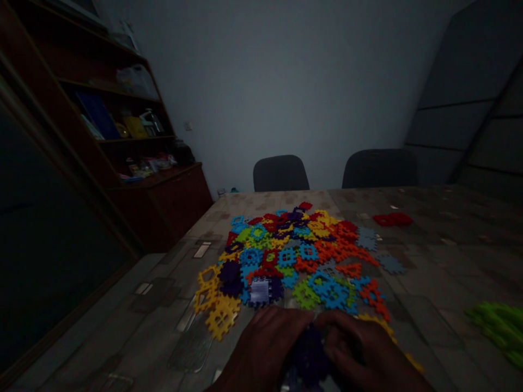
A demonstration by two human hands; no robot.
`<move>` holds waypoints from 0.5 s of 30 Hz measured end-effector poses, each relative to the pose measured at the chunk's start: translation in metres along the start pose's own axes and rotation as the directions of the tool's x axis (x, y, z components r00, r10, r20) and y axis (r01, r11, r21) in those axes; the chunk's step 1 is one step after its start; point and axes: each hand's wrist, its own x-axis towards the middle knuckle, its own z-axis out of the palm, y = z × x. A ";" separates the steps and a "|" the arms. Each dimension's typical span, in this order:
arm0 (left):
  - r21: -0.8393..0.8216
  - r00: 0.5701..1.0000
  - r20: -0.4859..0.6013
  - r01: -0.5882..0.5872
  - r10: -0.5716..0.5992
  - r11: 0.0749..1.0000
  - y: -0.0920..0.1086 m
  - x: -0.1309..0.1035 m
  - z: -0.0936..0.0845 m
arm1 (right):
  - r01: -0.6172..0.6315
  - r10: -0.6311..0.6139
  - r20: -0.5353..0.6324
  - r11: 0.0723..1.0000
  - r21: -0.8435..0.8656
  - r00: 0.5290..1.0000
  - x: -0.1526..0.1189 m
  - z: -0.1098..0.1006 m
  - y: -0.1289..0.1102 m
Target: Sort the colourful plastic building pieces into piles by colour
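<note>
Both my hands meet at the bottom centre, around a dark purple toothed piece point(310, 354). My left hand point(267, 345) wraps over its left side, and my right hand point(359, 348) grips its right side with curled fingers. The lower part of what I hold is dim and cut off by the frame. Just beyond my hands spreads a heap of interlocking plastic pieces in several colours. A purple piece with a shiny face point(260, 292), a green piece point(306, 294) and blue pieces point(329, 289) lie nearest, with yellow pieces point(223, 316) at the left.
Red pieces point(392, 219) lie at the back right of the patterned table point(163, 321), and green pieces point(500, 326) at the right edge. Two dark chairs point(281, 173) point(379, 169) stand behind the table. A wooden shelf unit point(163, 204) is at the left.
</note>
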 end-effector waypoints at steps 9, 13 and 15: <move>0.001 0.997 0.077 0.017 -0.017 1.000 -0.009 -0.010 0.003 | 0.064 -0.065 -0.005 0.992 -0.107 0.998 -0.011 -0.012 0.018; 0.001 0.971 0.225 0.077 -0.075 0.997 -0.012 -0.013 -0.011 | 0.176 -0.228 -0.122 0.925 -0.337 0.966 -0.029 -0.037 0.014; 0.029 0.942 0.323 0.091 -0.095 0.995 -0.011 -0.011 -0.013 | 0.223 -0.306 -0.143 0.881 -0.417 0.941 -0.036 -0.046 0.015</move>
